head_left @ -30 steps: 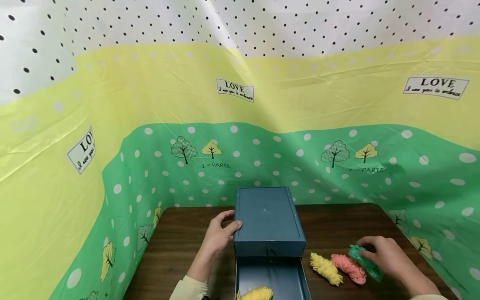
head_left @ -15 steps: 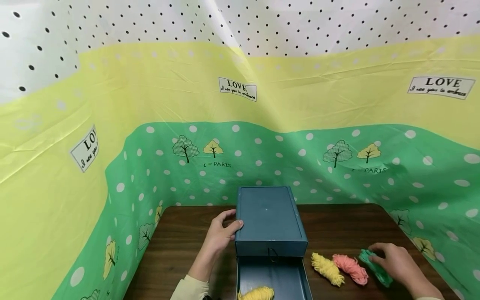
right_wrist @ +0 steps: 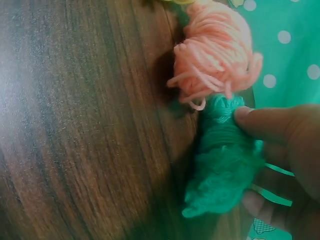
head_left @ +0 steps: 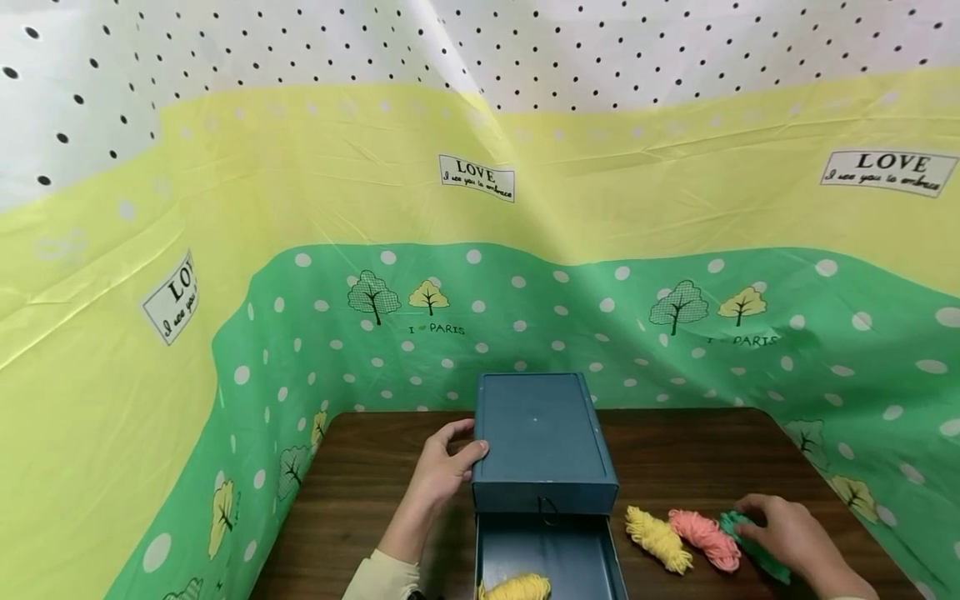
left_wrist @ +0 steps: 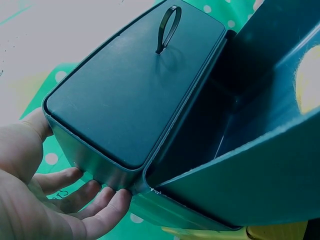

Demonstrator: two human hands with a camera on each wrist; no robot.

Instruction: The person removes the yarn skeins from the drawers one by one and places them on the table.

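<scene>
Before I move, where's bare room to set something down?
Free: table left of the left hand, right of the box behind the yarn row; drawer, behind its yellow yarn. Crowded: that row, the right hand on its green yarn.

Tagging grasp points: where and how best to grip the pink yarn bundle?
Probably across the middle, from above: the pink yarn bundle is elongated and lies between the yellow bundle and green bundle, both close by, leaving little side room.
</scene>
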